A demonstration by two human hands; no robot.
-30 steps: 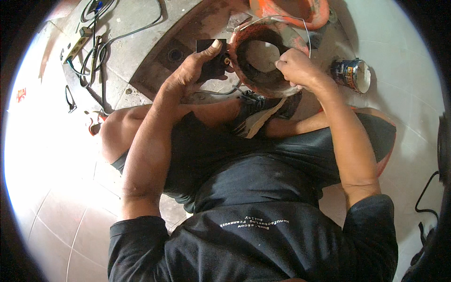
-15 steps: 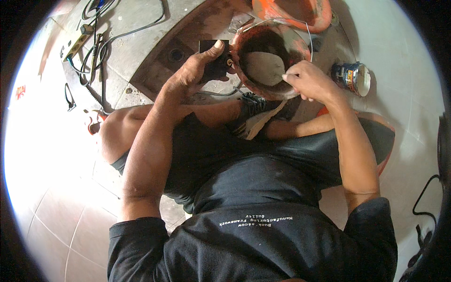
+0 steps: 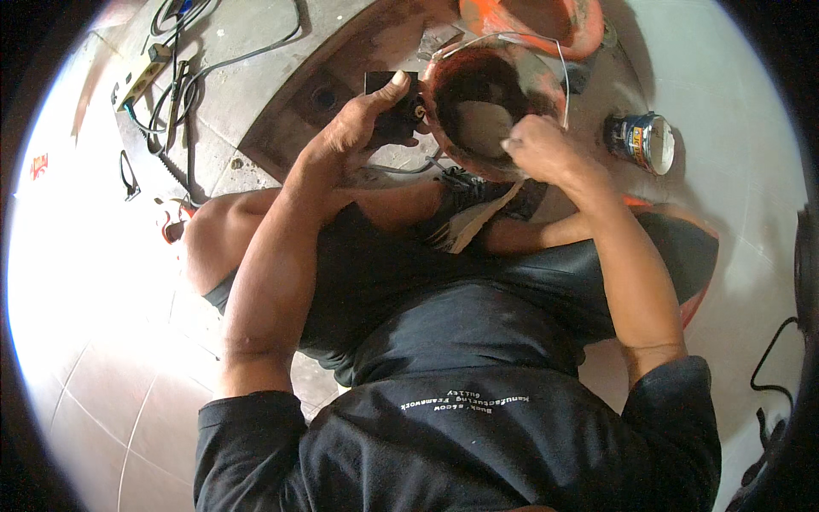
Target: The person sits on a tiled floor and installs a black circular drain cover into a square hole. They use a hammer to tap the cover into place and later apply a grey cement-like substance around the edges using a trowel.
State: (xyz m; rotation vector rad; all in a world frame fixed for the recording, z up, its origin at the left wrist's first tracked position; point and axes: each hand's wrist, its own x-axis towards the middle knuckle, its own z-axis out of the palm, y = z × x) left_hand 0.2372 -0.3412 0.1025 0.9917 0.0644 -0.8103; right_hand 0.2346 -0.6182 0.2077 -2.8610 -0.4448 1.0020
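A reddish, stained bucket with a wire handle stands between my feet, and pale grey mix lies inside it. My left hand grips a flat black block beside the bucket's left rim, the thumb pressed on its top. Over the right part of the bucket, my right hand is closed with its knuckles up. Whatever sits in those fingers is hidden from this view.
Behind stands an orange tub. A dark tin with a pale opening lies to the right. Far left are a power strip and tangled black cables. A dusty dark board lies left of the bucket.
My right hand has shifted slightly left and down over the bucket, its wrist turning. The left hand with the black block has barely moved.
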